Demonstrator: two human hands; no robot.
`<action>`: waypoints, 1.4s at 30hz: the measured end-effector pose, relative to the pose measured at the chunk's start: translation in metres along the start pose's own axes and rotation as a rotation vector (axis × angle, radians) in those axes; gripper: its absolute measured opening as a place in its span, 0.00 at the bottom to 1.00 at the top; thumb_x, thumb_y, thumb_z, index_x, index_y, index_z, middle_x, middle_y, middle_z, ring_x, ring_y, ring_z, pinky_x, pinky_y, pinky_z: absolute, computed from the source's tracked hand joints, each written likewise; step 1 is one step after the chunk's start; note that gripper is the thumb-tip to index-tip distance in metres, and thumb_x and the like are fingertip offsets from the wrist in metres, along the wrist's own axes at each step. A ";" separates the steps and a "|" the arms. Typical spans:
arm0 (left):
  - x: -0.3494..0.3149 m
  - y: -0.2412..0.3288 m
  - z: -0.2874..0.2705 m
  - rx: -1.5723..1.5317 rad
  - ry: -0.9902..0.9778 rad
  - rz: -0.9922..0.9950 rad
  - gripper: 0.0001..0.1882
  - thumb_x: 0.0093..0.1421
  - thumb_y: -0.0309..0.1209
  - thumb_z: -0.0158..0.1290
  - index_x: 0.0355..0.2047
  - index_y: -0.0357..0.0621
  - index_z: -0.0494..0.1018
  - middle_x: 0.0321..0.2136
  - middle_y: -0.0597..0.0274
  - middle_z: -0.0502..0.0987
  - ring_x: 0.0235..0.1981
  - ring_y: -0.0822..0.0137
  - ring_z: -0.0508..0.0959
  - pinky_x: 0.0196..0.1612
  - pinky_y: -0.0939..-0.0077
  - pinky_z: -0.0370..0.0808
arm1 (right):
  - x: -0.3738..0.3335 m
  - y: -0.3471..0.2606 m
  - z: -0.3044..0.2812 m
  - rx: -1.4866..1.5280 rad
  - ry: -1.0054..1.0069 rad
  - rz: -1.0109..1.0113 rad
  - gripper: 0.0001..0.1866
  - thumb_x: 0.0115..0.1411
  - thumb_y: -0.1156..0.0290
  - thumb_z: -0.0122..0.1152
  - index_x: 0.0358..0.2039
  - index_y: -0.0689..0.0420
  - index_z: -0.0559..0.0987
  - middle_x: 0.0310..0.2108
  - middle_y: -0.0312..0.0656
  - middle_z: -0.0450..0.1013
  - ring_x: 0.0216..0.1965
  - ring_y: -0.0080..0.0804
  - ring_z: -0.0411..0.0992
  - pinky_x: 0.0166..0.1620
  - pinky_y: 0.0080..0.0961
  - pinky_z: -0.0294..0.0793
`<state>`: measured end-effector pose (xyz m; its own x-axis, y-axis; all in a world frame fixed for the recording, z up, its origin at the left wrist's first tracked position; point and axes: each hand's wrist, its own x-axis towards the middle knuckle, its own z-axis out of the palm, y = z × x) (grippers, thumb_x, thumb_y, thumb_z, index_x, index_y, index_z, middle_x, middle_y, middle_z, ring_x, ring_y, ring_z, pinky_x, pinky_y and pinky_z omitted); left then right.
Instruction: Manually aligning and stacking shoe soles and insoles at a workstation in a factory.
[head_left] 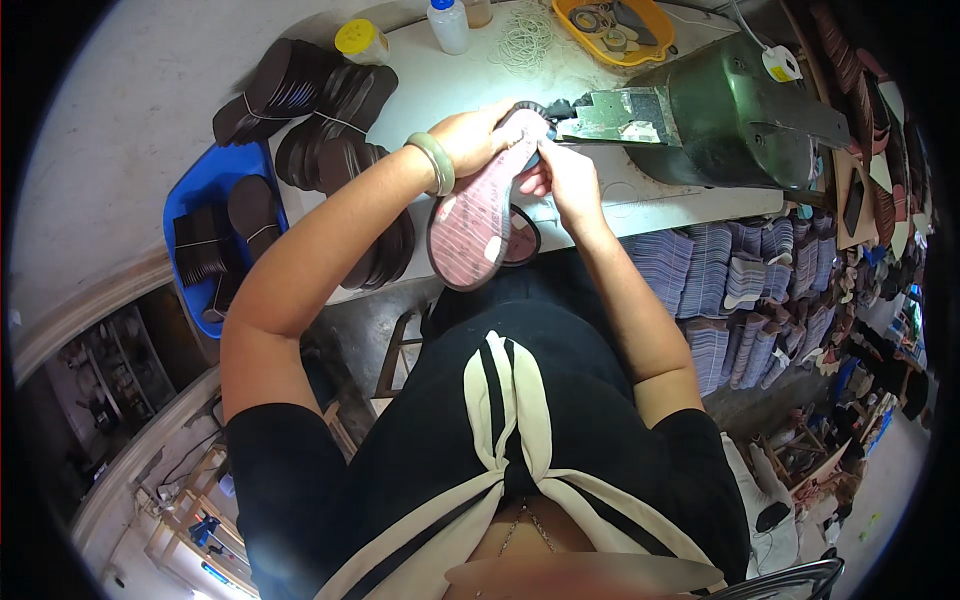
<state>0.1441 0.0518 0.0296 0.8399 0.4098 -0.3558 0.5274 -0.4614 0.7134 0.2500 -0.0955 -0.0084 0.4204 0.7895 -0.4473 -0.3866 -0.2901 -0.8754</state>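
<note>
The left hand [470, 140] pinched the sole [470, 235] by its narrow end, just left of the machine [715, 115]; the right hand [568, 182] curled at its edge, though whether that grip was closed could not be told; on the surface [425, 100] beyond the machine, a yellow tray [580, 40] held tape rolls [614, 39]; left of the machine stood a bottle [451, 30] and a jar [372, 45]; farther left, a blue tub [203, 178] held tied dark soles [200, 250].

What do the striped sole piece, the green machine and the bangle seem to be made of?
Striped sole piece: probably fabric-faced, judging by its matte look; its core is hidden.
Green machine: likely painted metal; its smooth, curved body shines.
Bangle: perhaps jade, pale green and smooth, though glass or plastic remains possible.
</note>
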 end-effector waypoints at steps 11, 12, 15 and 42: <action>0.003 0.016 0.012 -0.018 0.107 -0.171 0.31 0.58 0.48 0.49 0.52 0.34 0.61 0.37 0.40 0.77 0.39 0.48 0.78 0.45 0.62 0.73 | -0.089 -0.005 -0.037 0.339 -0.198 0.188 0.23 0.54 0.78 0.59 0.51 0.66 0.68 0.44 0.43 0.72 0.42 0.25 0.72 0.48 0.22 0.70; 0.005 0.018 0.010 -0.028 0.108 -0.207 0.31 0.57 0.48 0.49 0.51 0.34 0.61 0.36 0.40 0.77 0.39 0.48 0.78 0.44 0.62 0.73 | -0.085 -0.004 -0.042 0.352 -0.177 0.178 0.21 0.55 0.77 0.59 0.49 0.66 0.69 0.42 0.42 0.74 0.41 0.24 0.73 0.48 0.22 0.71; 0.011 0.017 0.005 -0.005 0.132 -0.186 0.32 0.57 0.49 0.50 0.51 0.34 0.61 0.36 0.40 0.77 0.39 0.49 0.78 0.44 0.62 0.73 | -0.074 0.001 -0.050 0.355 -0.147 0.148 0.19 0.55 0.77 0.59 0.48 0.66 0.70 0.41 0.41 0.74 0.40 0.24 0.73 0.47 0.21 0.71; -0.046 -0.047 0.059 -0.546 0.779 -0.024 0.32 0.58 0.38 0.54 0.59 0.36 0.58 0.44 0.44 0.73 0.44 0.58 0.75 0.48 0.69 0.70 | -0.053 0.030 0.061 -0.754 -0.243 -0.452 0.26 0.57 0.68 0.59 0.55 0.61 0.66 0.48 0.57 0.70 0.48 0.49 0.71 0.47 0.38 0.73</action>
<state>0.0888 0.0082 -0.0231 0.4042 0.9146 -0.0119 0.2451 -0.0958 0.9648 0.1661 -0.1138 0.0000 0.1838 0.9814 -0.0559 0.4477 -0.1342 -0.8841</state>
